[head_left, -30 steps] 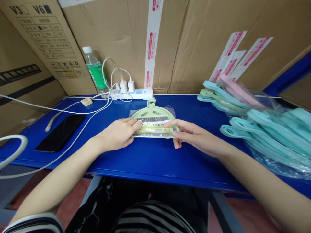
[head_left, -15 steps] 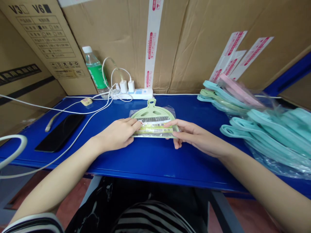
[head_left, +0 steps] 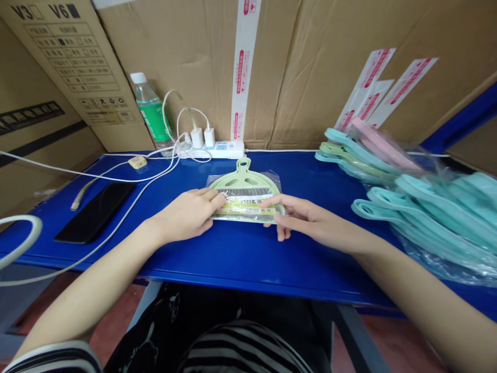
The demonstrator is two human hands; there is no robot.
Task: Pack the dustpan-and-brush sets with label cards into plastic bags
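Observation:
A light green dustpan (head_left: 244,180) lies flat on the blue table in a clear plastic bag, its looped handle pointing away from me. Across its front half are dark bristles and a white and yellow printed label (head_left: 248,203). My left hand (head_left: 192,211) is closed on the dustpan's left edge, fingertips on the bag. At the opposite edge, my right hand (head_left: 306,217) grips the front right corner, with some fingers above and others below it. The undersides of both grips are partly hidden.
Bagged turquoise dustpans (head_left: 423,212), with a green and a pink one, are piled at right. A phone (head_left: 95,212), white cables, a power strip (head_left: 229,150) and a water bottle (head_left: 153,114) stand at left and back. Cardboard (head_left: 186,57) walls the table (head_left: 233,264).
My right hand has shifted very slightly at the dustpan's corner. The left hand and the dustpan stay practically where they were.

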